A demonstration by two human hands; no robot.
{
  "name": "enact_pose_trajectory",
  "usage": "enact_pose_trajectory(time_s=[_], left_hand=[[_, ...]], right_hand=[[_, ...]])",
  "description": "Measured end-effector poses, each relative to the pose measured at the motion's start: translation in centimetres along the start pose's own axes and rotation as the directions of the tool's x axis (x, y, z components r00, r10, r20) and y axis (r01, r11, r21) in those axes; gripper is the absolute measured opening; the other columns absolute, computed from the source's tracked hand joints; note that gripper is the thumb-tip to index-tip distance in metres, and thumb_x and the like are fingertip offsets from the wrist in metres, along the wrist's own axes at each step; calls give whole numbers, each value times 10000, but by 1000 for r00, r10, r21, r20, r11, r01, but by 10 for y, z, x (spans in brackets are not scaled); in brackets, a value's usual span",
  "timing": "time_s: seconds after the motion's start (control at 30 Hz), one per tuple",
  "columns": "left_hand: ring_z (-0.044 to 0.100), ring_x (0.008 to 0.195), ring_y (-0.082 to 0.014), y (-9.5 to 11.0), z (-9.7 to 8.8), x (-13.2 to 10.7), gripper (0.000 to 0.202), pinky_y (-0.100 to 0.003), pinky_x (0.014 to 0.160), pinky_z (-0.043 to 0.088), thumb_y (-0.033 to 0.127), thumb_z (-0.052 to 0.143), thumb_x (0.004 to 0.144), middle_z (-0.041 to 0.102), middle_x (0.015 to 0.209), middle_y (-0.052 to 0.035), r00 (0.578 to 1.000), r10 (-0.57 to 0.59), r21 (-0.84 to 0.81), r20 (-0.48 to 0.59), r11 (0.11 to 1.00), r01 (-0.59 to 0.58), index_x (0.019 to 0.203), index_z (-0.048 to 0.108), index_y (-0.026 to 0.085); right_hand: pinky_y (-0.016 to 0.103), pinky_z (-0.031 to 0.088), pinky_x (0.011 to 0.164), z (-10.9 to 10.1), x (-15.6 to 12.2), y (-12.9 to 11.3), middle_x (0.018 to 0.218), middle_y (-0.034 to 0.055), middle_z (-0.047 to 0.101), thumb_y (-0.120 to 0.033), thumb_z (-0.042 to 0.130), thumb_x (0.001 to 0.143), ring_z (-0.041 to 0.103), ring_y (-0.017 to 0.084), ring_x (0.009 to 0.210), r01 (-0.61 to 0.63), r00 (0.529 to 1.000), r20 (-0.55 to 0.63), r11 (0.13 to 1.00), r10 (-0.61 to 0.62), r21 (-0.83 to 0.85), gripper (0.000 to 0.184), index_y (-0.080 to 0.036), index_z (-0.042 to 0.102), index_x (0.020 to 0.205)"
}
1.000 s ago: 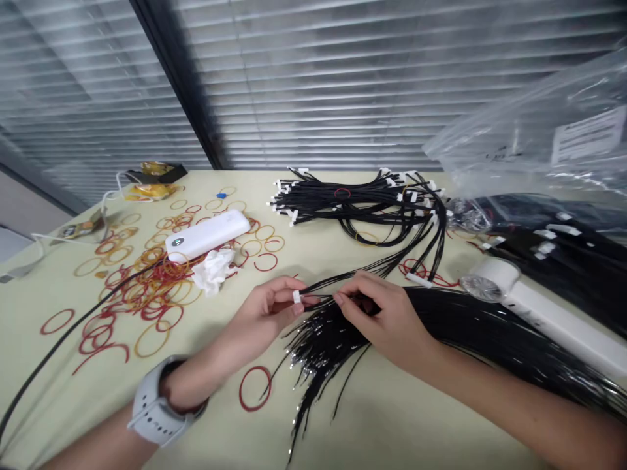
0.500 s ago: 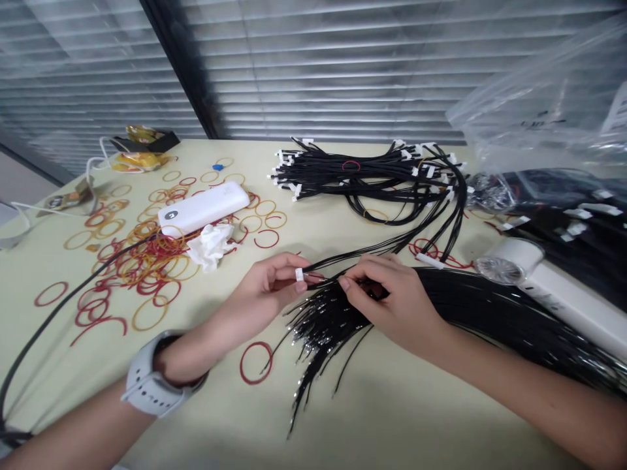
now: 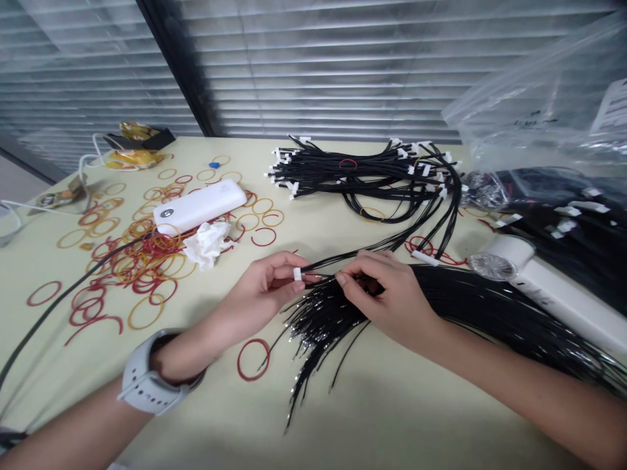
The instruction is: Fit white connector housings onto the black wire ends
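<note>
Between the thumb and fingers of my left hand is a small white connector, with thin black wires running from it to the right. My right hand is pinched on a thin black wire just right of the connector, its fingertips over the pile. Under and beyond that hand lies a thick bundle of loose black wires, their shiny metal-tipped ends fanned out toward me. Behind my hands, finished-looking black cables with white connectors lie in a bunch, a red rubber band on top.
Red and yellow rubber bands are scattered at left around a white power bank and a crumpled tissue. A white handheld fan lies across wires at right, near a clear plastic bag. Blinds stand behind the table.
The whole view has shifted slightly, so things sit a little further left. Both hands keep nearly the same pose, the left still on the connector and the right still pinching by the wires.
</note>
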State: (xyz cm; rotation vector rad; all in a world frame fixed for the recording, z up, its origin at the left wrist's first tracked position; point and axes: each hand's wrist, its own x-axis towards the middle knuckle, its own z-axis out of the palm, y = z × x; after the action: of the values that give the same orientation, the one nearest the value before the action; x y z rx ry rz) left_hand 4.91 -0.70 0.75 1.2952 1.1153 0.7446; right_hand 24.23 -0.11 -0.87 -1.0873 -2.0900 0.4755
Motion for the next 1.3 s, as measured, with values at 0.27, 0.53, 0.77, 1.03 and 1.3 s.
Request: enact_pose_trajectory(time_s=[0.27,0.53,0.77,1.03,1.3], left_hand=[[589,837,-140,-2,5,-2,178,-184,658,431,168,545,786,648,870,-27,998,45,60,31,997,-47,958,512,138],[577,718,-109,-1,10,-2,182,-157,585,403,166,547,791,641,771,-15,998,56,42,21,997,-57,965,510,127],[592,778,-111,-2,10,-3,184,-154,616,415,164,548,806,651,864,-39,997,58,-2,44,998,-58,978,493,133],[587,739,-100,-3,10,-4,180,-147,605,410,151,545,804,653,831,-39,996,73,10,50,997,-74,976,500,124],[565,691,-87,-3,11,-3,176,-135,579,395,143,545,795,643,787,-29,996,74,37,50,996,-76,961,494,119]], right_hand=[[260,267,657,2,0,-3,661,-34,514,-201,472,811,448,76,607,21,998,54,999,-18,-44,107,-165,520,722],[264,251,679,4,-1,-7,696,-24,542,-240,458,836,467,81,646,8,998,58,1000,-7,-15,144,-159,515,731],[262,242,664,5,0,-5,692,-34,539,-209,466,815,457,73,637,11,998,54,1000,-11,1,114,-154,510,725],[260,241,666,3,0,-5,678,-43,537,-201,482,803,465,64,632,8,998,65,999,-11,48,105,-152,506,713],[261,243,662,5,1,-4,663,-46,537,-223,499,805,465,61,621,10,997,75,998,-14,62,116,-154,528,717]])
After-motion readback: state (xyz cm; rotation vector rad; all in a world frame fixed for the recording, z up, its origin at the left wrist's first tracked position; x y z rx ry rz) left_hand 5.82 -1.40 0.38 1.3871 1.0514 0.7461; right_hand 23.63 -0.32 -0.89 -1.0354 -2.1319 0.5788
